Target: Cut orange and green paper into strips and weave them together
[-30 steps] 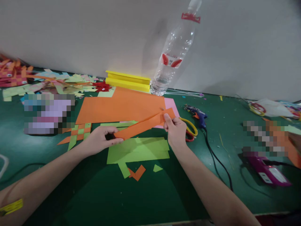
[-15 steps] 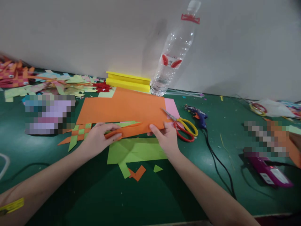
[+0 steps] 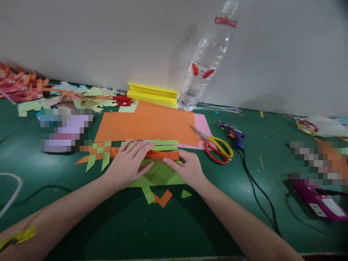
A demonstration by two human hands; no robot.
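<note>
A folded orange paper strip [image 3: 171,156] lies level between my two hands, its upper layer standing slightly apart from the lower one. My left hand [image 3: 126,163] covers its left part, fingers laid over the top and thumb in front. My right hand [image 3: 190,168] pinches the right end, thumb in front and fingers behind. Beneath the strip are green paper pieces [image 3: 163,175], partly hidden by my hands. A woven orange and green paper piece [image 3: 100,152] lies just left of my left hand. Behind is a large orange sheet [image 3: 146,125] over pink paper [image 3: 202,123].
Scissors [image 3: 214,145] with red and yellow handles lie right of my right hand. Further right are a blue glue gun [image 3: 235,136] with a black cord and a purple device [image 3: 318,201]. A plastic bottle [image 3: 203,61] leans at the wall near yellow folded strips [image 3: 152,96]. Paper scraps [image 3: 78,98] lie back left.
The orange strip has come down from a slant to level. My right hand has moved left and down, uncovering the scissors. My left hand has turned over the strip's top.
</note>
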